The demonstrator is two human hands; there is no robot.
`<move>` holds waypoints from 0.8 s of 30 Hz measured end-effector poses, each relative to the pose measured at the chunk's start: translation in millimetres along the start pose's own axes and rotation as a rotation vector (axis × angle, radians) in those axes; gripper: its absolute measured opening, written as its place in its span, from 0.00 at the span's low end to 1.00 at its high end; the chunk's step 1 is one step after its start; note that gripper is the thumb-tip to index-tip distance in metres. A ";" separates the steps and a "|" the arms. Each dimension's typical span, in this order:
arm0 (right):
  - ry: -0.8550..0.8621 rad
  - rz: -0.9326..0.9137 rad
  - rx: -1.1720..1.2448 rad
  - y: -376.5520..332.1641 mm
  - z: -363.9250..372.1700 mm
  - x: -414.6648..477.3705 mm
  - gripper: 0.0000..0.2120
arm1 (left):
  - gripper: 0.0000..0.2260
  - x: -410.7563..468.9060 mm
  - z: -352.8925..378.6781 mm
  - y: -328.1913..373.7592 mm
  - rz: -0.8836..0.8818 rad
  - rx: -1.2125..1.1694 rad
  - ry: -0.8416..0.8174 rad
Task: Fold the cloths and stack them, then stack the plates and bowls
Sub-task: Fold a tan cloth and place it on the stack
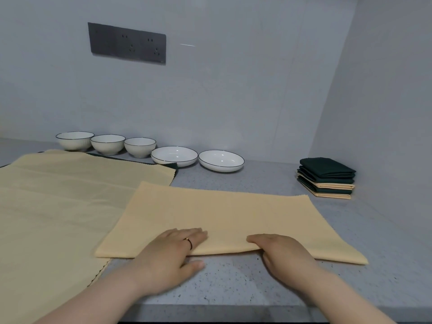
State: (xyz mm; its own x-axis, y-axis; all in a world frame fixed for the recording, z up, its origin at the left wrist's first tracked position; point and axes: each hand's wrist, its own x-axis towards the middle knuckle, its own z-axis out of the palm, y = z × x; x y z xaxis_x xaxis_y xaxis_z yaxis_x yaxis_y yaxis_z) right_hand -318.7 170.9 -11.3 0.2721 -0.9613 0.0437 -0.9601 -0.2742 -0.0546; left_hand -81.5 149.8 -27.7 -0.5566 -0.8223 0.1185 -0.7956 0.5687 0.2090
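A yellow cloth (219, 213), folded once, lies flat on the grey counter (233, 284) in front of me. My left hand (170, 256) rests on its near folded edge with straight fingers on top and the thumb on the counter. My right hand (285, 256) lies on the same edge further right, fingers flat on the cloth. A large unfolded yellow cloth (58, 206) spreads out at the left over a dark green one. Three white bowls (107, 143) and two white plates (221, 160) line the back wall. A stack of folded green and yellow cloths (326, 178) sits at the right.
A dark socket panel (127, 43) is on the back wall. A side wall (385, 113) closes the counter on the right, just behind the folded stack. The counter's front edge (233, 312) runs under my forearms.
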 end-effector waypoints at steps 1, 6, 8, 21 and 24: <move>0.005 0.000 0.007 1.4 -0.5 -0.6 0.24 | 0.40 1.4 1.8 0.3 0.067 0.051 0.072; 0.012 0.027 0.049 13.4 -3.7 -9.1 0.22 | 0.27 1.1 -5.4 -2.5 0.070 0.045 0.109; 0.007 0.039 0.056 19.5 -6.6 -13.6 0.21 | 0.36 -0.6 -7.3 -8.5 0.087 0.089 0.123; -0.001 0.211 0.275 58.8 -37.1 -17.1 0.10 | 0.14 33.9 -63.6 -31.3 -0.135 -0.099 -0.297; 0.002 0.257 0.301 68.9 -40.3 -6.2 0.13 | 0.14 48.6 -63.6 -40.4 -0.178 -0.109 -0.246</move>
State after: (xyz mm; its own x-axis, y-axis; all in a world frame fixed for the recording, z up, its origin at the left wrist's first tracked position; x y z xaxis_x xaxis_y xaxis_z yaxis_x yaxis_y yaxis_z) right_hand -389.1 159.0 24.9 0.0251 -0.9997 -0.0075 -0.9350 -0.0208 -0.3541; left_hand -61.2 85.4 31.4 -0.4627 -0.8712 -0.1643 -0.8628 0.3999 0.3093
